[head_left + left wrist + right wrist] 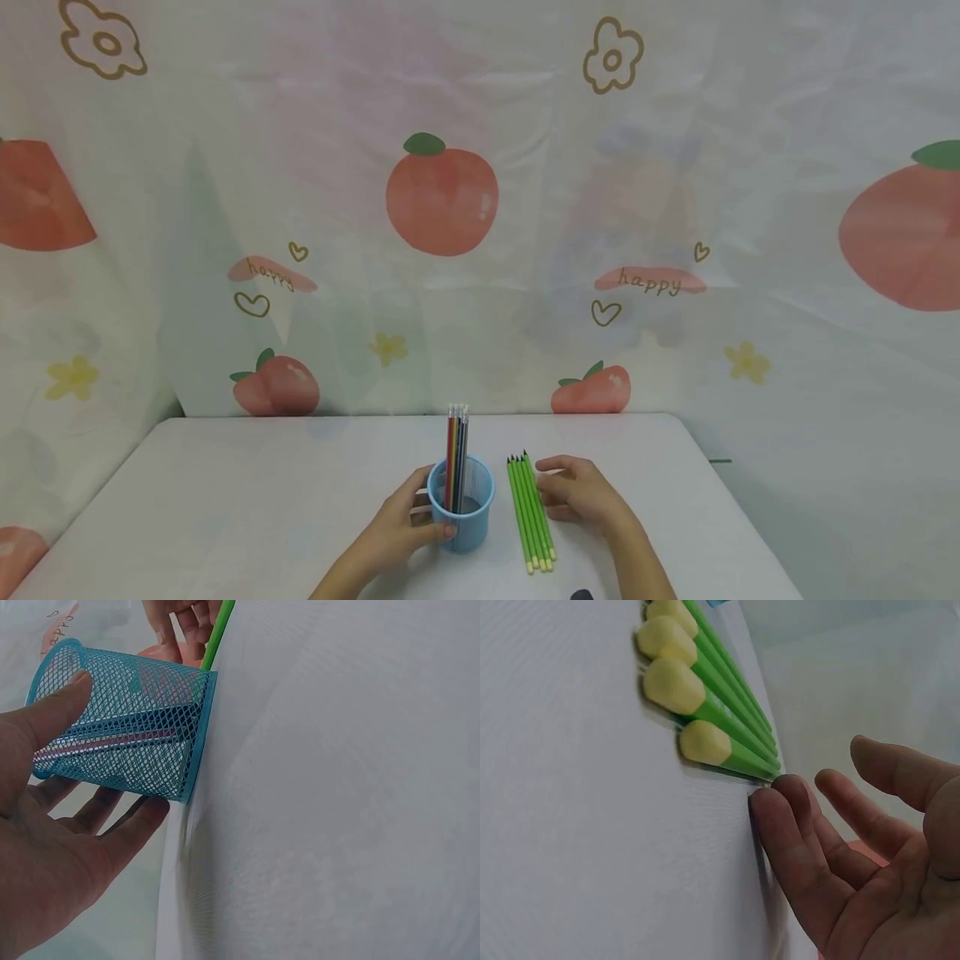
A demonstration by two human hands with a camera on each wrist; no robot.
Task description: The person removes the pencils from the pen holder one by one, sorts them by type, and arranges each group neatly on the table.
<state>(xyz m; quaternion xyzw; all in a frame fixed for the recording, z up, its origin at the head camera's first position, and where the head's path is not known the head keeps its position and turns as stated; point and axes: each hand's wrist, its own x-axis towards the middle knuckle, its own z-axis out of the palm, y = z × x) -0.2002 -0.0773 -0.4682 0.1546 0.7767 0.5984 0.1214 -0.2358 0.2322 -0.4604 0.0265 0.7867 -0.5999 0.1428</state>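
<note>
A light blue mesh pencil cup (462,533) stands upright on the white table. Several pencils (454,467) in dark, red and yellow tones lean inside it, white ends up. My left hand (401,521) holds the cup from its left side; the left wrist view shows the thumb (64,709) across the mesh and the fingers round the opposite side. To the right of the cup, several green pencils (531,512) lie side by side, dark tips pointing away and pale yellow ends toward me. My right hand (581,492) is beside their right edge, fingers loosely bent, holding nothing.
A small dark object (581,594) shows at the bottom edge of the head view. Behind the table (262,500) hangs a pale curtain (480,333) printed with fruit, flowers and hearts.
</note>
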